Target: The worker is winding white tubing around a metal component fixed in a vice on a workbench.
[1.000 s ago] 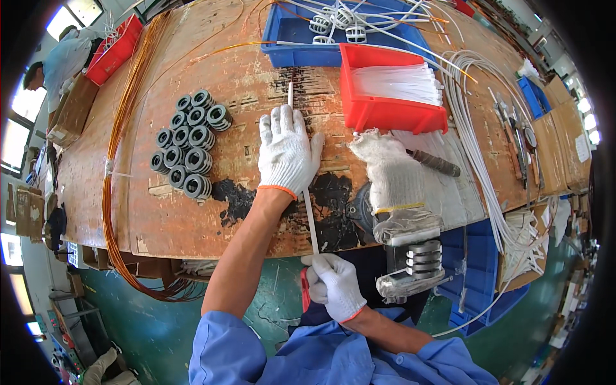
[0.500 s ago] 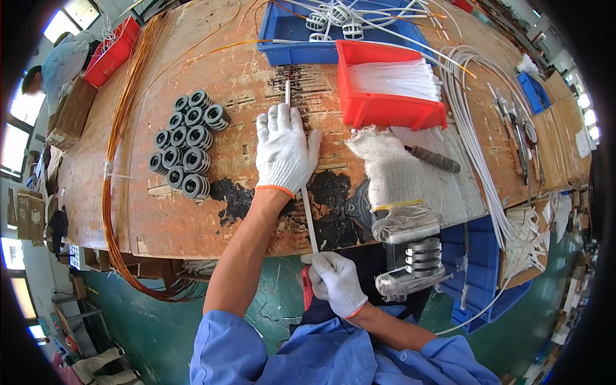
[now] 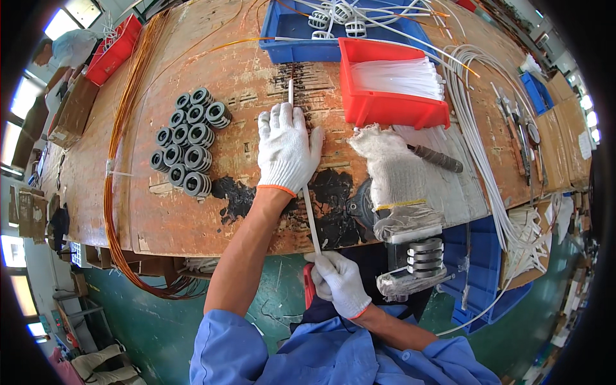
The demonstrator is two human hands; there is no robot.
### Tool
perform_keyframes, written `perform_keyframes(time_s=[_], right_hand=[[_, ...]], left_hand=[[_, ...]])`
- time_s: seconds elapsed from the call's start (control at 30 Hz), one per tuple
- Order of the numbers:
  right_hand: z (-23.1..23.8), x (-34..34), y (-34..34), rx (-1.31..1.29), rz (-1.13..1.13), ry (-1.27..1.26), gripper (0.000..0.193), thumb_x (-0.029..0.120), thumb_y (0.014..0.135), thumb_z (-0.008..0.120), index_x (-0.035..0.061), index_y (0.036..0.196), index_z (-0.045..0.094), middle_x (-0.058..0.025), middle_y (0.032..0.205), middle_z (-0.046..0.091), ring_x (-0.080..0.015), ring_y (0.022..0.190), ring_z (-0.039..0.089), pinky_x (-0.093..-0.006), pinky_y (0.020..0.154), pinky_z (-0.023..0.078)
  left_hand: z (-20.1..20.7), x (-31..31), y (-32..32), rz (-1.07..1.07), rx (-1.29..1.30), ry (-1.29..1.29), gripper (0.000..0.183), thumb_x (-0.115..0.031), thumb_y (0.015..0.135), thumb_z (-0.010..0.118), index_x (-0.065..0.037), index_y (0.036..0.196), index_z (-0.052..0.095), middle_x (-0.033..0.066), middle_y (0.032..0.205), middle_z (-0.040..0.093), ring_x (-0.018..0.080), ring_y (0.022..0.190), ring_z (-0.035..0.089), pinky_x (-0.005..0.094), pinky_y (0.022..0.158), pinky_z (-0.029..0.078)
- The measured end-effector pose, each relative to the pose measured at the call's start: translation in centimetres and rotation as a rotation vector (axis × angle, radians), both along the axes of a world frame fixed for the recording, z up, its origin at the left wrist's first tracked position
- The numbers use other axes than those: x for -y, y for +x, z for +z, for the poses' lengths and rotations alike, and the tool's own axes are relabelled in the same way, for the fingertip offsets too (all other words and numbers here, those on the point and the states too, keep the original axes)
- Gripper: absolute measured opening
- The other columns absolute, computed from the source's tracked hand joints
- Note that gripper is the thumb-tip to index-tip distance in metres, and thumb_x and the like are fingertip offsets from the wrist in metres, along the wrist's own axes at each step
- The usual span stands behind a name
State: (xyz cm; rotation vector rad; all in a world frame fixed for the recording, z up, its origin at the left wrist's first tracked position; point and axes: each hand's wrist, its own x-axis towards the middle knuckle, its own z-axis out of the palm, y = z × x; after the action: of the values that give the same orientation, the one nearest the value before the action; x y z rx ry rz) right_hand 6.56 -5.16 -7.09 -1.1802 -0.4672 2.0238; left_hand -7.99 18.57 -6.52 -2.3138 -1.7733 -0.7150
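Observation:
A thin white tube (image 3: pixel 310 218) lies on the worn wooden table and runs toward me over its front edge. My left hand (image 3: pixel 282 149), in a white knitted glove, is laid flat over the tube with the fingers pointing away from me. The tube's far end shows past the fingertips. At the table's front edge my right hand (image 3: pixel 340 283), gloved too, pinches the tube between thumb and fingers. Something red (image 3: pixel 308 285) shows beside that hand; whether the hand holds it I cannot tell. Left of my left hand stand several dark grey ribbed rings (image 3: pixel 196 135).
A red bin (image 3: pixel 391 109) holds white cable ties, behind it a blue tray (image 3: pixel 298 52) with white ringed parts. A cloth-wrapped fixture (image 3: pixel 401 179) and a dark-handled tool (image 3: pixel 436 158) lie right. Orange wires (image 3: pixel 115 173) cross the left; white tubes (image 3: pixel 468 128) the right.
Both hands keep nearly the same place and hold on the tube. The whole view has shifted slightly. At the far left, another person has moved.

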Motion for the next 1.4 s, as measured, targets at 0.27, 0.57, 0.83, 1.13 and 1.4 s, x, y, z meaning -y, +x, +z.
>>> perform_keyframes(time_s=[0.27,0.57,0.83,1.13,1.4], right_hand=[[0.5,0.4,-0.4,0.123,-0.019,0.016,0.035,0.027,0.117,0.059,-0.0034,0.129,0.069,0.0030,0.072,0.054,-0.0033,0.053,0.043,-0.0225,0.046,0.033],[-0.7,0.2,-0.3,0.171,-0.002,0.112,0.033,0.026,0.117,0.058,-0.0031,0.127,0.071,0.0037,0.071,0.054,-0.0037,0.055,0.044,-0.0231,0.049,0.037],[-0.2,0.6,-0.3,0.168,0.008,0.127,0.034,0.024,0.117,0.055,-0.0036,0.134,0.067,0.0047,0.071,0.049,-0.0023,0.054,0.038,-0.0226,0.047,0.030],[-0.5,0.8,0.1,0.171,0.029,0.186,0.033,0.019,0.116,0.053,-0.0043,0.136,0.066,0.0054,0.069,0.047,-0.0025,0.055,0.039,-0.0231,0.047,0.031],[-2.4,1.1,-2.4,0.599,-0.072,0.492,0.027,0.013,0.114,0.055,-0.0037,0.113,0.076,0.0006,0.071,0.057,-0.0058,0.063,0.051,-0.0268,0.057,0.041]], left_hand=[[-0.2,-0.1,0.0,0.022,0.009,0.002,0.060,-0.038,0.106,0.060,0.012,0.138,0.060,0.0312,0.144,0.059,0.0470,0.142,0.051,0.0588,0.126,0.031],[-0.6,-0.3,0.0,0.030,0.039,0.012,0.061,-0.039,0.107,0.058,0.012,0.141,0.060,0.0323,0.146,0.059,0.0468,0.143,0.051,0.0578,0.127,0.030],[-0.2,-0.3,-0.2,0.004,0.129,0.049,0.045,-0.034,0.106,0.062,0.008,0.122,0.068,0.0260,0.130,0.066,0.0453,0.132,0.057,0.0552,0.119,0.037],[-0.3,-0.3,0.2,0.009,0.104,0.093,0.038,-0.029,0.104,0.066,0.008,0.113,0.069,0.0245,0.124,0.065,0.0440,0.126,0.059,0.0540,0.116,0.041],[-1.4,-0.5,0.5,0.013,0.008,0.164,0.030,-0.023,0.103,0.061,0.005,0.109,0.069,0.0230,0.114,0.066,0.0419,0.118,0.062,0.0519,0.110,0.044]])
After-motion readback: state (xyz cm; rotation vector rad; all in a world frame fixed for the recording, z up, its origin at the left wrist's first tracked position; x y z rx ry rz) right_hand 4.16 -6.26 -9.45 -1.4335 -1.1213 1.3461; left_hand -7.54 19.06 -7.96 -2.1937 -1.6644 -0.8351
